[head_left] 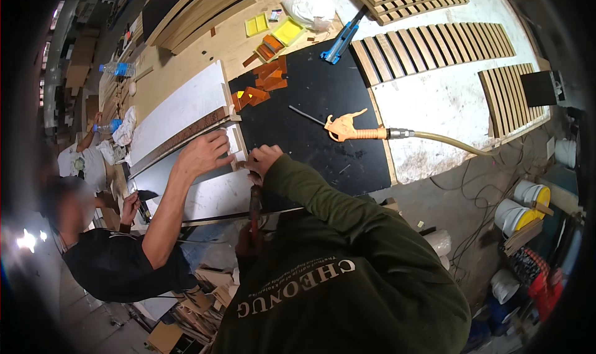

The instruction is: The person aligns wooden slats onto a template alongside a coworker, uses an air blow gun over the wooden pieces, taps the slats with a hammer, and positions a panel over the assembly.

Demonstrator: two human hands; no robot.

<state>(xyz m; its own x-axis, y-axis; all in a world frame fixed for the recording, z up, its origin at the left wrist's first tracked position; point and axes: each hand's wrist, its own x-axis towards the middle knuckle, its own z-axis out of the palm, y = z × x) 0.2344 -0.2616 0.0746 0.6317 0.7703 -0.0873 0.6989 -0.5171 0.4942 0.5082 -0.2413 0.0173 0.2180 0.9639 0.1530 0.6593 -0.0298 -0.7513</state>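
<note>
My right hand [266,160] is closed at the end of a wood-edged white panel [214,196], its fingertips pinched by the edge. Whatever lies between them is too small to make out. Low in front of my body, my left hand [246,242] is in shadow, wrapped round a slim tool with a red handle [254,212]. The tool points up toward my right fingertips; its kind is unclear. Beside my right hand, a co-worker's hand [208,154] reaches over the same panel end. Just beyond lies a white board [186,103] with a brown strip along it.
On the black board [298,137] lie an orange air blow gun [351,129] with a hose, orange plates [270,75] and a blue tool [341,40]. Slatted wooden panels [434,50] lie farther right. The co-worker in black [124,261] stands at left. White buckets [515,214] stand right.
</note>
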